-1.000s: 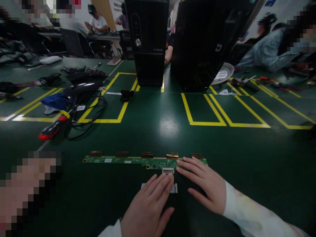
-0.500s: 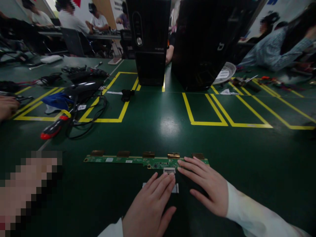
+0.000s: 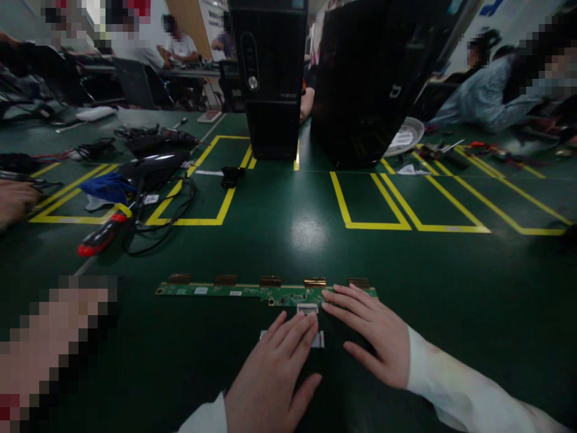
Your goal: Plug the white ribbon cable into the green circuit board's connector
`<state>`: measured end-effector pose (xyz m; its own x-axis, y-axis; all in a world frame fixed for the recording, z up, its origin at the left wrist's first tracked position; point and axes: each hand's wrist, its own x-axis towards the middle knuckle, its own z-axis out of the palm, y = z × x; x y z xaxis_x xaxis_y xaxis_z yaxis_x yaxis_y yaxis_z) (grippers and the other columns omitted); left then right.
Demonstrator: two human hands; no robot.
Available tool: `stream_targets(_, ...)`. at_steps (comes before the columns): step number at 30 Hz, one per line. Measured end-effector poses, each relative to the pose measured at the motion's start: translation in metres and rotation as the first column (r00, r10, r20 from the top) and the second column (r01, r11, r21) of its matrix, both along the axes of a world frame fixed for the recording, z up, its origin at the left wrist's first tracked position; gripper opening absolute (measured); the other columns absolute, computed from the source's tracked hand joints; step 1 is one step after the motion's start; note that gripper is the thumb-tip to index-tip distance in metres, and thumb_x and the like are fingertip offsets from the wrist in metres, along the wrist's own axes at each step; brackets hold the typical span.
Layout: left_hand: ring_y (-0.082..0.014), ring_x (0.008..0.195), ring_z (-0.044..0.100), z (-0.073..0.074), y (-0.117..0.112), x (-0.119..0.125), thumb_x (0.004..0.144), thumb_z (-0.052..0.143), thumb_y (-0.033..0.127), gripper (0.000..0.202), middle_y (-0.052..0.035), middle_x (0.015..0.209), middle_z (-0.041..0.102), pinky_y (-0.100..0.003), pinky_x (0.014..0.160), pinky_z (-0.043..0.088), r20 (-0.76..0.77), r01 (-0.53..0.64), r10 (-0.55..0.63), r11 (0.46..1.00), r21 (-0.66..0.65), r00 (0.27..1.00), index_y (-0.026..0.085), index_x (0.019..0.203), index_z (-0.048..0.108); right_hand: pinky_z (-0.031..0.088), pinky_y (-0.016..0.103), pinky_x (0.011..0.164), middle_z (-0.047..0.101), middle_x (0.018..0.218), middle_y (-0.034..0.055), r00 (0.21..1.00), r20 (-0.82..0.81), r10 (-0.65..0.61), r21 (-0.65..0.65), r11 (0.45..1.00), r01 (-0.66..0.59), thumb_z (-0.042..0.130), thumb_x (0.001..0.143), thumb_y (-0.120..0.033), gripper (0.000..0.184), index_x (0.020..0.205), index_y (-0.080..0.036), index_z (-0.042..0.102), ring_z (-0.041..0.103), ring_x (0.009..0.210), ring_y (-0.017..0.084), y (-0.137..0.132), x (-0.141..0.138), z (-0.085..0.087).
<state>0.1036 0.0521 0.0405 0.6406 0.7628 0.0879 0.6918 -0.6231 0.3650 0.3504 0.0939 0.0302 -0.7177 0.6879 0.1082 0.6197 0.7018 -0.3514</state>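
A long, narrow green circuit board [image 3: 243, 292] lies flat on the dark green table, with several copper-coloured tabs along its far edge. At its near edge is a whitish connector [image 3: 307, 308]. My left hand [image 3: 279, 361] lies with fingers outstretched over a pale flat cable [image 3: 318, 340], its fingertips at the connector; most of the cable is hidden under the hand. My right hand [image 3: 372, 331] rests with spread fingers on the right end of the board, covering part of it. Neither hand is closed around anything.
Two black computer cases [image 3: 273, 84] stand at the back. On the left lie a red-and-black screwdriver [image 3: 103, 234], a black corded tool [image 3: 155, 165] and a blue cloth-like item [image 3: 108, 186]. A white basket [image 3: 406, 136] sits at back right. Another person's hand [image 3: 18, 201] is at far left.
The view has shifted slightly. Both my hands keep practically the same place on the board and cable; nothing has been picked up or let go.
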Motion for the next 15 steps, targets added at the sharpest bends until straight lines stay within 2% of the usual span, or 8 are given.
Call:
stream_targets(8, -0.025, 0.131, 0.04, -0.002, 0.001, -0.002, 0.092, 0.047, 0.033, 0.052, -0.009, 0.143, 0.044, -0.046, 0.106, 0.039, 0.038, -0.014, 0.014, 1.0, -0.026, 0.999, 0.017, 0.141, 0.036, 0.026, 0.047, 0.112, 0.04, 0.145, 0.0085, 1.0, -0.003, 0.016, 0.056, 0.998, -0.015, 0.048, 0.088, -0.031, 0.051, 0.137, -0.018, 0.044, 0.029, 0.136, 0.022, 0.003, -0.001, -0.003)
stream_targets(11, -0.0218, 0.132, 0.039, 0.001, 0.004, -0.003, 0.093, 0.045, 0.024, 0.046, -0.0093, 0.142, 0.045, -0.042, 0.108, 0.036, 0.122, -0.003, -0.001, 1.0, 0.03, 0.993, 0.016, 0.137, 0.04, 0.028, 0.047, 0.111, 0.041, 0.144, 0.0099, 1.0, -0.007, 0.022, 0.078, 0.997, -0.022, 0.047, 0.088, -0.029, 0.049, 0.136, -0.017, 0.045, 0.03, 0.136, 0.022, 0.005, -0.002, -0.006)
stream_targets(15, -0.022, 0.127, 0.042, 0.007, 0.011, -0.007, 0.093, 0.041, 0.018, 0.036, -0.0093, 0.133, 0.051, -0.042, 0.106, 0.037, 0.168, -0.097, 0.075, 0.987, 0.127, 0.983, 0.017, 0.128, 0.051, 0.029, 0.046, 0.11, 0.044, 0.141, 0.0114, 0.999, -0.016, 0.035, 0.108, 0.994, -0.033, 0.046, 0.089, -0.027, 0.046, 0.133, -0.015, 0.047, 0.031, 0.135, 0.022, 0.007, -0.002, -0.01)
